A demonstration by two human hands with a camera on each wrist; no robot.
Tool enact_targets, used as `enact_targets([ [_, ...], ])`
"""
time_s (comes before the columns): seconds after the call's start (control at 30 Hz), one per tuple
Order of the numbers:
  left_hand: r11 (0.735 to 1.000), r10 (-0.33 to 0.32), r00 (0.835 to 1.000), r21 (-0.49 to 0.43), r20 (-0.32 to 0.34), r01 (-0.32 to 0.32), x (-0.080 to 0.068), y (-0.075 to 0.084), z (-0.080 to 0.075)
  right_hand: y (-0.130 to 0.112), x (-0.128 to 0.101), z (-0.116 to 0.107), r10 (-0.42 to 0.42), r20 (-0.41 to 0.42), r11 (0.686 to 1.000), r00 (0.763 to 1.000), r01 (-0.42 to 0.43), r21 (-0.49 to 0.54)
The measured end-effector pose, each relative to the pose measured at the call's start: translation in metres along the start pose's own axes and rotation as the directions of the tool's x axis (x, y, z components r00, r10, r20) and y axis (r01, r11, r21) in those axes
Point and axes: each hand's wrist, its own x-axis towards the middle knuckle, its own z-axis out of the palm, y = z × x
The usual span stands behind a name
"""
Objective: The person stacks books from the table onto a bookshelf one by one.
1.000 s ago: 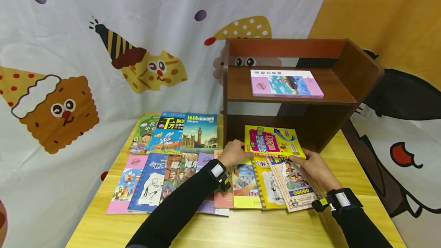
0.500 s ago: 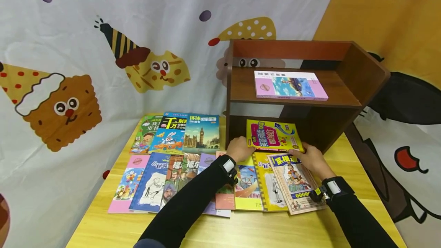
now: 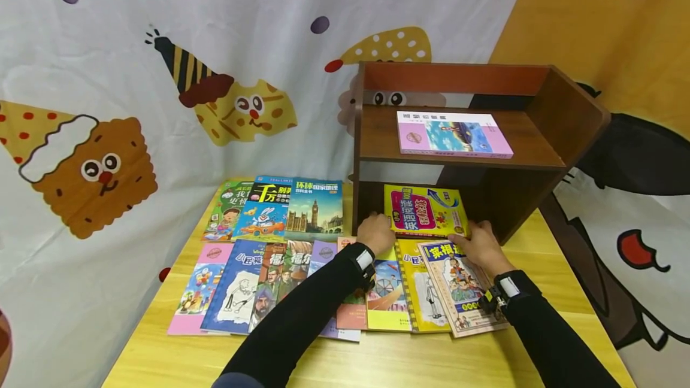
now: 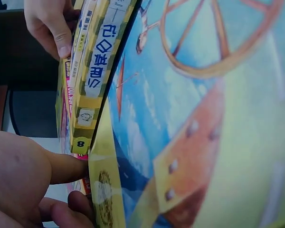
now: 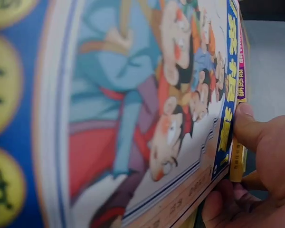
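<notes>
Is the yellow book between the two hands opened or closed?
Closed: in the head view, the yellow book shows its front cover and no inside pages, held between the left hand and the right hand.

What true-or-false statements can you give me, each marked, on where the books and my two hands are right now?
1. The left hand and the right hand hold the yellow English-reading book by its two sides. True.
2. A pink-and-white book rests on the upper shelf. True.
3. The pink-and-white book stands upright. False: it lies flat, cover up.
4. The clock-tower book lies to the left of the bookcase. True.
5. The yellow English-reading book is on the upper shelf. False: it is below that shelf, at the lower opening.
6. The right hand is holding the clock-tower book. False: it holds the yellow English-reading book.
</notes>
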Motion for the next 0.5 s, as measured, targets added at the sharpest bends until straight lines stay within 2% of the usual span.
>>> enact_targets([
  [0.13,1.000,-0.011,1.000,0.011,0.001,0.011,0.002,-0.002,0.001,-0.002,0.003,0.000,-0.004,0.007,1.000,1.000,0.004,0.024],
  [0.3,1.000,-0.014,1.000,-0.007,0.010,0.015,0.000,-0.002,0.000,-0.004,0.003,-0.002,0.053,0.023,0.998,0.998,-0.053,0.024],
  [0.4,0.999,0.014,1.000,-0.029,-0.013,-0.015,-0.004,-0.001,-0.004,-0.005,-0.001,-0.004,0.080,0.005,0.997,0.997,-0.080,0.022],
  [0.5,0.996,0.066,0.997,-0.053,-0.043,-0.068,-0.011,0.000,-0.008,-0.006,-0.008,-0.007,0.072,-0.064,0.997,0.995,-0.071,0.014],
])
